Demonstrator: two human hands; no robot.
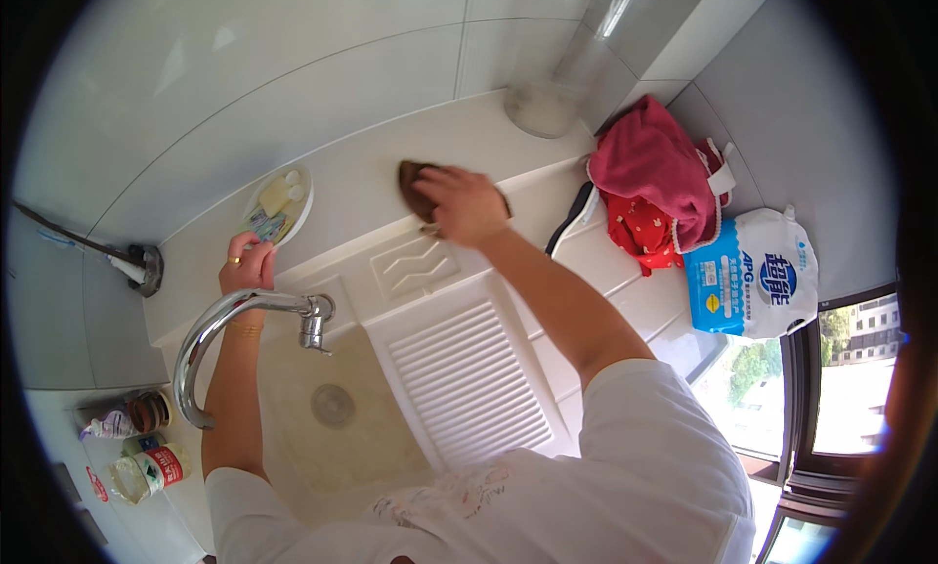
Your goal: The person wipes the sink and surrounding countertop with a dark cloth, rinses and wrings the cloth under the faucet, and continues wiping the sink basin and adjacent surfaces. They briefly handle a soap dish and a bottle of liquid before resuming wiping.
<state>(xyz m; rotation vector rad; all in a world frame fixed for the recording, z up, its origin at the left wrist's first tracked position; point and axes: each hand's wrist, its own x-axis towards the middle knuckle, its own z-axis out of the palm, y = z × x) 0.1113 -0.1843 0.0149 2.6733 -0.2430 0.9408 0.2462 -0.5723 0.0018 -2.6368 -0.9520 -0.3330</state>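
Note:
My left hand (pixel 249 267) grips the near end of a white oval soap dish (pixel 305 216) over the back ledge. In the dish lie a pale yellow bar of soap (pixel 274 197), small white pieces and a colourful packet (pixel 268 225). Pressed under the fingers of my right hand (pixel 469 206) is a dark brown cloth (pixel 415 190), partly hidden, on the back ledge (pixel 359 186) of the laundry sink. Both the hand and the cloth are slightly blurred.
A chrome faucet (pixel 192 359) arches beside my left forearm above the basin (pixel 344 461). The ribbed washboard (pixel 469 381) is at centre. Right stand a black-and-white brush (pixel 571 216), red cloths (pixel 659 175) and a detergent pouch (pixel 769 271). A clear cylinder (pixel 546 109) stands behind; bottles (pixel 150 472) stand left.

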